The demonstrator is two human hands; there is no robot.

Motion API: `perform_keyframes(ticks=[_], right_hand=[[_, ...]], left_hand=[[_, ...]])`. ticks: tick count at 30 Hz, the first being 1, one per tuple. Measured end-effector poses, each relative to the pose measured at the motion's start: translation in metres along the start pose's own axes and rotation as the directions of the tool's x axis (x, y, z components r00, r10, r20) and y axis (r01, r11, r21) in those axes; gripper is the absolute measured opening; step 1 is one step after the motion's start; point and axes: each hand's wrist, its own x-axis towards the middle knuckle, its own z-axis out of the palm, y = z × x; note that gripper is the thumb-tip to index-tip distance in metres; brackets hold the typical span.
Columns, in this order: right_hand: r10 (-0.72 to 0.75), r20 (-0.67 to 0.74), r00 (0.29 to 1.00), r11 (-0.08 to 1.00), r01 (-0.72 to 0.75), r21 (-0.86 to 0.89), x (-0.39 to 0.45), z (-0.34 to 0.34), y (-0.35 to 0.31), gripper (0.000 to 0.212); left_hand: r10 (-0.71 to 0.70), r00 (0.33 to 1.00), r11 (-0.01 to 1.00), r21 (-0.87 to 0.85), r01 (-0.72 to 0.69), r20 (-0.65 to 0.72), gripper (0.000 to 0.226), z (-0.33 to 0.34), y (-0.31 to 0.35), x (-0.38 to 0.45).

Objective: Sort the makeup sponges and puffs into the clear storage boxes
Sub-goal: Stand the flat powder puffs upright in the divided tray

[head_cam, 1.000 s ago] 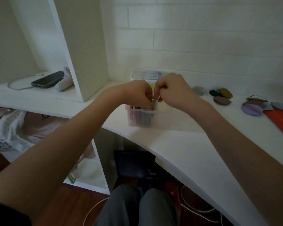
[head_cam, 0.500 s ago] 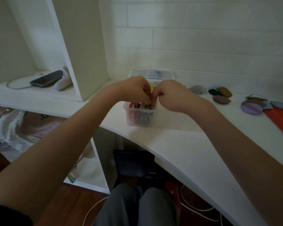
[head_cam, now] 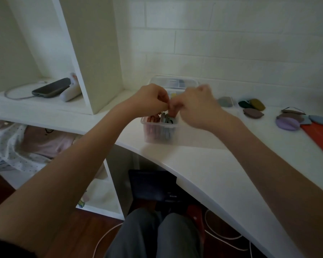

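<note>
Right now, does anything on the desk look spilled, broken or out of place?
Nothing spilled or broken. Loose puffs lie unsorted on the desk right of the box, which both hands, left and right, work over.

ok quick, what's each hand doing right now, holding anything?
Left hand: fingers curled over the clear box; what it pinches cannot be told.
Right hand: curled, fingertips down among the puffs; grip unclear.
</note>
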Motion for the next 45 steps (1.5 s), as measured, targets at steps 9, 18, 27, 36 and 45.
perform_keyframes(ticks=[9,18,27,36,45], right_hand=[[-0.014,-0.035,0.999,0.999,0.015,0.033,0.003,0.003,0.002,0.033],[0.134,-0.009,0.991,0.892,-0.117,0.436,0.000,0.013,0.010,0.039],[0.300,-0.382,0.874,0.951,-0.245,0.187,-0.019,0.010,0.022,0.025],[0.263,0.280,0.923,0.949,-0.300,0.099,-0.009,0.021,0.061,0.054],[0.488,-0.207,0.848,0.787,-0.324,0.526,-0.013,0.022,0.069,0.026]], left_hand=[[0.034,0.999,0.998,0.052,-0.035,0.019,0.016,0.002,-0.002,0.003],[0.110,0.976,0.983,0.168,-0.079,-0.187,0.014,0.026,-0.002,-0.004],[0.286,0.949,0.926,0.293,-0.239,-0.130,0.022,0.042,0.033,0.000],[0.075,0.946,0.822,0.517,-0.238,0.315,0.054,0.063,0.040,0.008],[-0.039,0.958,0.770,0.620,-0.152,0.283,0.050,0.063,0.081,0.033]])
